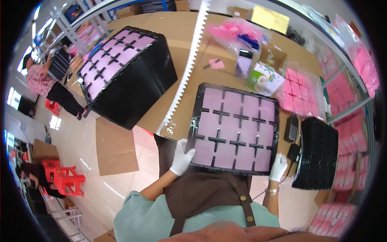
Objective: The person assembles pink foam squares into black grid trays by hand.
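A black plastic tray point(217, 140) lies in front of me, its grid of square compartments filled with flat pinkish-purple pieces. Black cross-shaped dividers show between the pieces. My left hand point(182, 157), in a white glove, grips the tray's near left edge with the thumb on the rim. At the near right corner my right hand point(278, 167), gloved too, is closed on the edge; its fingertips are partly hidden. To the left stands a tall stack of black trays point(135, 86), its top one filled with similar pieces.
A white toothed strip point(186, 74) crosses the cardboard-covered table point(171, 94). Toward the right are a phone point(244, 63), an open carton point(274, 56), bagged pink pieces point(299, 92), a black adapter point(292, 129) with a cable, and stacked black trays point(316, 155). Another person point(42, 82) stands far left.
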{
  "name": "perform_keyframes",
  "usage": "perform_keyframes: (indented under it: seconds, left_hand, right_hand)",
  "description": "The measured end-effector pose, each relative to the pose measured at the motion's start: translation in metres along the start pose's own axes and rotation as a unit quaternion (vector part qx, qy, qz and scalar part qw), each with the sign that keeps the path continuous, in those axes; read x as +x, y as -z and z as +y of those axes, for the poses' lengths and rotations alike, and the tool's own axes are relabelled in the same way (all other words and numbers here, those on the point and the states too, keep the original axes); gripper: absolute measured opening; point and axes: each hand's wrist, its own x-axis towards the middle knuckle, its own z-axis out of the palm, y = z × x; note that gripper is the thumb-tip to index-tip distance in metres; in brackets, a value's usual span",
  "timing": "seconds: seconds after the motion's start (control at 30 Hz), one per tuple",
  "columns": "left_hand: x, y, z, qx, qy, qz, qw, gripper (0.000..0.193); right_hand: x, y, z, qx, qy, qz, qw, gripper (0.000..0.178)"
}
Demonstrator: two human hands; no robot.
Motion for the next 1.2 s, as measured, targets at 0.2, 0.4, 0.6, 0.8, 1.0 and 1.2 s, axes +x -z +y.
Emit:
perform_keyframes:
  seconds: [0.2, 0.4, 0.6, 0.8, 1.0, 1.2]
  left_hand:
    - [0.0, 0.063, 0.145, -0.057, -0.068, 0.106, 0.99, 0.039]
    - [0.065, 0.181, 0.238, -0.085, -0.185, 0.286, 0.936, 0.041]
    - [0.118, 0.304, 0.222, -0.014, -0.156, 0.376, 0.913, 0.036]
    - [0.153, 0.34, 0.169, 0.075, -0.055, 0.396, 0.913, 0.018]
    - [0.166, 0.323, 0.183, 0.051, -0.058, 0.387, 0.919, 0.033]
    - [0.126, 0.188, 0.192, 0.309, -0.407, 0.546, 0.664, 0.038]
  right_hand:
    - [0.003, 0.015, -0.12, 0.335, 0.003, -0.042, 0.941, 0.062]
    - [-0.009, -0.031, -0.132, 0.265, -0.006, -0.309, 0.914, 0.015]
    - [-0.037, -0.052, -0.126, 0.223, 0.072, -0.332, 0.914, 0.012]
    - [-0.038, -0.055, -0.112, 0.196, 0.069, -0.348, 0.914, 0.012]
    - [-0.04, -0.06, -0.115, 0.189, 0.054, -0.369, 0.909, 0.012]
    - [-0.038, -0.062, -0.122, 0.148, 0.08, -0.355, 0.919, 0.011]
